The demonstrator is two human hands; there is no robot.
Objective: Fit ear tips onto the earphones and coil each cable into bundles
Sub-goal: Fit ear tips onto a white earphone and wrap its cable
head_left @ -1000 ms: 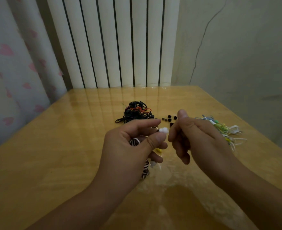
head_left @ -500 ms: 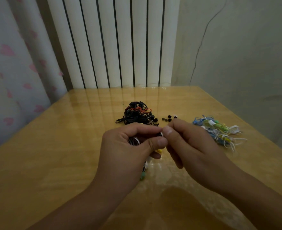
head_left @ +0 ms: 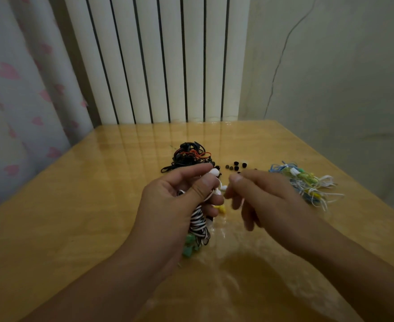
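Left hand point(head_left: 175, 205) grip: thumb and fingers pinch white earbuds point(head_left: 214, 173), with a black-and-white cable coil point(head_left: 198, 224) hanging from the fist above the table point(head_left: 75, 205). Right hand point(head_left: 268, 201) just beside, fingers curled, tips pinched at a thin white cable; whether it holds an ear tip cannot be told. Loose black ear tips point(head_left: 235, 166) lie behind the hands, between the black bundle point(head_left: 189, 155) and the blue-green-white bundle point(head_left: 305, 184).

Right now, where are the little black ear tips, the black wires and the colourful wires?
black ear tips point(head_left: 236, 168): head view, one loose tip.
black wires point(head_left: 188, 156): head view, tangle's middle.
colourful wires point(head_left: 305, 182): head view, pile's middle.
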